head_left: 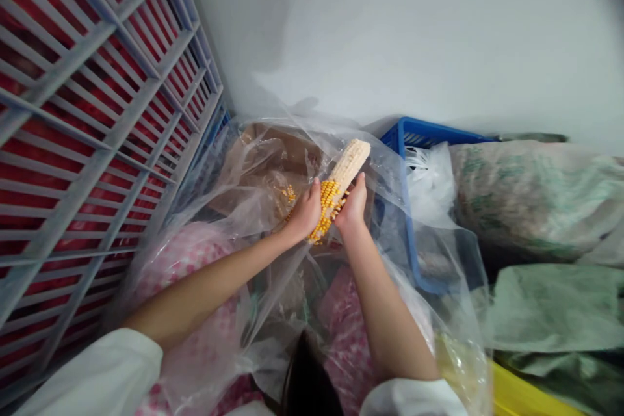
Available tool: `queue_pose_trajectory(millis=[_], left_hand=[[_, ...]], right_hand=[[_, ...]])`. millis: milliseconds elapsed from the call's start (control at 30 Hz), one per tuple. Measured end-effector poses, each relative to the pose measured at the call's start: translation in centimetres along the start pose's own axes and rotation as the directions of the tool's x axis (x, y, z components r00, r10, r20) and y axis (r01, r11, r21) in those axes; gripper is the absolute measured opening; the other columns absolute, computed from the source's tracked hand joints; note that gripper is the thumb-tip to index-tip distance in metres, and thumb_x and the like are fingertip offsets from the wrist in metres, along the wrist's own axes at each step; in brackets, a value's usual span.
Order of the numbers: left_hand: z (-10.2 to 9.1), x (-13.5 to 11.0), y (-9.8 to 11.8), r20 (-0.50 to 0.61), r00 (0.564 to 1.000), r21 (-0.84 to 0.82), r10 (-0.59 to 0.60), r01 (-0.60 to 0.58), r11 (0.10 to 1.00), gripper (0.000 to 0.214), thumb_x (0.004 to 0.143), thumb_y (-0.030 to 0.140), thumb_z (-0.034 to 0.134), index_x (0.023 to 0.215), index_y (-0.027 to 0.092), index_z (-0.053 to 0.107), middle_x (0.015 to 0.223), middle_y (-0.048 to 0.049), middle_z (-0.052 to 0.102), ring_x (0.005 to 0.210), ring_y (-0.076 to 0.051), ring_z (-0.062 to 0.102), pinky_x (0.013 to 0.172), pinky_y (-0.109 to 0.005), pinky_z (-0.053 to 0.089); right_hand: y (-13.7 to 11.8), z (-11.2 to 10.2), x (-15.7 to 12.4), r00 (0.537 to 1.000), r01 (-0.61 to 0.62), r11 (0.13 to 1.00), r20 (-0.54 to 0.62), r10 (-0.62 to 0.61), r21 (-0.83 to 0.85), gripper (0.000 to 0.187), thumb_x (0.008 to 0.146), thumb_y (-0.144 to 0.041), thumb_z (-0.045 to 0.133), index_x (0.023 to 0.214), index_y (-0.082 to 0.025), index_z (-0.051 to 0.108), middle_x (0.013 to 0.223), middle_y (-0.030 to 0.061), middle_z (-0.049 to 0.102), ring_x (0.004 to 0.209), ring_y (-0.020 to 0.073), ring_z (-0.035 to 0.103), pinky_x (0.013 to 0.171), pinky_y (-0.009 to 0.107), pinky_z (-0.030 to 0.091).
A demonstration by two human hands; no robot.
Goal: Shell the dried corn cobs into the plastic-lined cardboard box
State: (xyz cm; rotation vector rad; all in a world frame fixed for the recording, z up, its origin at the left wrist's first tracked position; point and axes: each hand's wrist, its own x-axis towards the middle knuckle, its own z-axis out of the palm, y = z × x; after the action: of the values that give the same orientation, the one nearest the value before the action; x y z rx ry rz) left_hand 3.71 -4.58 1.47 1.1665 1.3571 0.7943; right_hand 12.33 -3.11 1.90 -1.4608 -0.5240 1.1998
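Between my two hands is a corn cob [351, 161], tilted with its bare pale end up and to the right. Yellow kernels still cover its lower part. My left hand [306, 213] is closed on the kernel-covered side, thumb along the cob. My right hand [351, 207] grips the cob from the right, its fingers partly hidden behind it. Under the hands a clear plastic sheet or bag [244, 208] spreads over my lap and a cardboard box [263, 143]. Some loose kernels [289, 193] lie in it, left of the cob.
A tall slatted plastic crate [114, 140] with red contents stands close on the left. To the right are a blue basket [409, 208] with a white plastic bag [429, 182], a full woven sack [531, 201] and a greenish sack [556, 305]. A pale wall [414, 32] rises behind.
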Motion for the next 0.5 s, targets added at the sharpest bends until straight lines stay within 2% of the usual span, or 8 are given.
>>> queue_pose_trajectory(millis=[67, 133, 200, 267, 367, 500], left_hand=[[-0.5, 0.4, 0.3, 0.003, 1.0, -0.005, -0.009, 0.009, 1.0, 0.057, 0.084, 0.056, 0.016, 0.076, 0.016, 0.055, 0.077, -0.0083, 0.063, 0.078, -0.02, 0.058, 0.071, -0.03, 0.044], [-1.0, 0.6, 0.6, -0.037, 0.998, 0.075, 0.059, -0.056, 0.996, 0.053, 0.086, 0.053, 0.018, 0.077, 0.017, 0.055, 0.081, -0.0087, 0.063, 0.082, -0.019, 0.058, 0.075, -0.03, 0.042], [-1.1, 0.4, 0.7, -0.06, 0.986, 0.198, 0.155, -0.14, 0.97, 0.048, 0.088, 0.048, 0.018, 0.081, 0.016, 0.053, 0.087, -0.0096, 0.062, 0.086, -0.019, 0.057, 0.078, -0.03, 0.041], [-0.8, 0.1, 0.6, -0.041, 0.974, 0.312, 0.221, -0.198, 0.929, 0.045, 0.089, 0.044, 0.016, 0.086, 0.016, 0.052, 0.087, -0.0104, 0.061, 0.087, -0.02, 0.057, 0.078, -0.031, 0.041], [-0.1, -0.5, 0.4, -0.005, 0.971, 0.408, 0.241, -0.218, 0.887, 0.044, 0.089, 0.043, 0.016, 0.086, 0.016, 0.05, 0.084, -0.0101, 0.06, 0.085, -0.02, 0.057, 0.077, -0.032, 0.042], [0.3, -0.8, 0.1, -0.03, 0.973, 0.34, 0.23, -0.206, 0.917, 0.044, 0.089, 0.042, 0.016, 0.085, 0.017, 0.052, 0.086, -0.0105, 0.061, 0.09, -0.021, 0.056, 0.082, -0.033, 0.04]], right_hand=[[-0.9, -0.2, -0.1, 0.972, -0.231, 0.962, 0.07, 0.222, 0.149, 0.06, 0.081, -0.06, 0.014, 0.082, -0.017, 0.056, 0.063, 0.0035, 0.06, 0.064, 0.0172, 0.061, 0.058, 0.029, 0.049], [-1.5, -0.2, -0.4, 0.951, -0.308, 0.931, 0.109, 0.291, 0.197, 0.058, 0.081, -0.06, 0.017, 0.08, -0.017, 0.056, 0.063, 0.0027, 0.06, 0.062, 0.0165, 0.06, 0.057, 0.029, 0.048], [-1.7, 0.1, -0.6, 0.969, -0.246, 0.945, 0.047, 0.242, 0.216, 0.056, 0.08, -0.061, 0.02, 0.08, -0.018, 0.056, 0.066, 0.0019, 0.061, 0.064, 0.0157, 0.061, 0.059, 0.028, 0.049], [-1.2, 0.7, -0.6, 0.989, -0.115, 0.97, -0.063, 0.131, 0.217, 0.052, 0.081, -0.059, 0.021, 0.084, -0.019, 0.055, 0.073, 0.0019, 0.062, 0.071, 0.015, 0.062, 0.062, 0.027, 0.049], [-0.1, 1.4, -0.4, 0.978, 0.027, 0.984, -0.21, 0.01, 0.174, 0.052, 0.081, -0.056, 0.018, 0.09, -0.019, 0.054, 0.086, 0.0041, 0.063, 0.082, 0.0149, 0.062, 0.067, 0.026, 0.05], [0.7, 1.2, -0.1, 0.938, -0.005, 1.0, -0.347, 0.006, 0.005, 0.057, 0.08, -0.059, 0.016, 0.081, -0.018, 0.055, 0.085, 0.0083, 0.064, 0.079, 0.0177, 0.062, 0.063, 0.028, 0.049]])
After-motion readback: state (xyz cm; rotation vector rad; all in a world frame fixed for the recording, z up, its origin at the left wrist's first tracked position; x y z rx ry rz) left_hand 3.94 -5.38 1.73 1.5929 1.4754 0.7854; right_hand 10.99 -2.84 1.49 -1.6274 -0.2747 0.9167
